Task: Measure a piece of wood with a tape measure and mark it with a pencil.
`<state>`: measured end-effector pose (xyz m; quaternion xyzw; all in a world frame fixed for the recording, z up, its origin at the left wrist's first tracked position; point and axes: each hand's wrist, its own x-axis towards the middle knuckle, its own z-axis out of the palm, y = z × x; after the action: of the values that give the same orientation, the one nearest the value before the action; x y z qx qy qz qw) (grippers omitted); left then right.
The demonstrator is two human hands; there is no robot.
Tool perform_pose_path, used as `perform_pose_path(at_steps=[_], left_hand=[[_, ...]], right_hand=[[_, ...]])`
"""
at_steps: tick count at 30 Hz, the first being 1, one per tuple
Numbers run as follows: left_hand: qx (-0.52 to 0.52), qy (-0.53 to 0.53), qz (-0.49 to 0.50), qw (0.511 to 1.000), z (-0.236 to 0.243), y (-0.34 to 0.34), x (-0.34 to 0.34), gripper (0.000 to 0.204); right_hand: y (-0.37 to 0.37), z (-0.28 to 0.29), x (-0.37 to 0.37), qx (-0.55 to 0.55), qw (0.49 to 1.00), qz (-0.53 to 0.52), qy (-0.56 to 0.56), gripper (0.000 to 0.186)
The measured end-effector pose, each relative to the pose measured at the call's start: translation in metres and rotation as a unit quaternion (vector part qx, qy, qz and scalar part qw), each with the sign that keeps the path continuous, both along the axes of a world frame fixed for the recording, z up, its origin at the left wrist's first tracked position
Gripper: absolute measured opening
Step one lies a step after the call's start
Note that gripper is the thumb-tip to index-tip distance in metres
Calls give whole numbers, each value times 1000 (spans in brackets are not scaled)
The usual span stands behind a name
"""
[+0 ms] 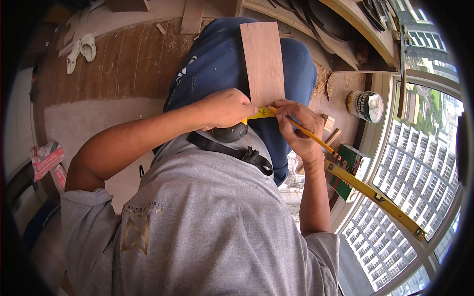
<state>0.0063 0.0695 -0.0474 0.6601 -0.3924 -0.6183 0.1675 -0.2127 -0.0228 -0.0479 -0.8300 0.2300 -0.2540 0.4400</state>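
Note:
A flat wooden board [264,61] lies lengthwise across my lap, its near end by my hands. My left hand [228,109] is closed on a tape measure [231,132] with a black and yellow case, held against my waist. A short length of yellow tape blade [261,113] runs out across the board's near end. My right hand [299,129] grips a yellow pencil [313,136] between thumb and fingers. The pencil's upper end points to the blade beside the board's edge; its other end slants down past my wrist. Part of the tape case is covered by my left hand.
A yellow spirit level [380,197] slants by the window at right, near a green box [348,170]. Beyond stands a bucket [365,106]. A wooden cabinet [345,42] rises at far right. Pale clogs [88,48] and wood offcuts [191,17] lie on the floor at far left.

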Motion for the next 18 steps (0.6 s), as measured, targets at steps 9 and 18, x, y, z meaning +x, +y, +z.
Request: perform_pose_path(at_steps=[9, 18], left_hand=[[-9, -2, 2, 1000, -3, 1, 0, 45], [3, 21, 9, 1000, -2, 1, 0, 45]], right_hand=[[2, 0, 2, -23, 1000, -8, -1, 11], [2, 2, 1, 5, 1000, -17, 14, 11]])
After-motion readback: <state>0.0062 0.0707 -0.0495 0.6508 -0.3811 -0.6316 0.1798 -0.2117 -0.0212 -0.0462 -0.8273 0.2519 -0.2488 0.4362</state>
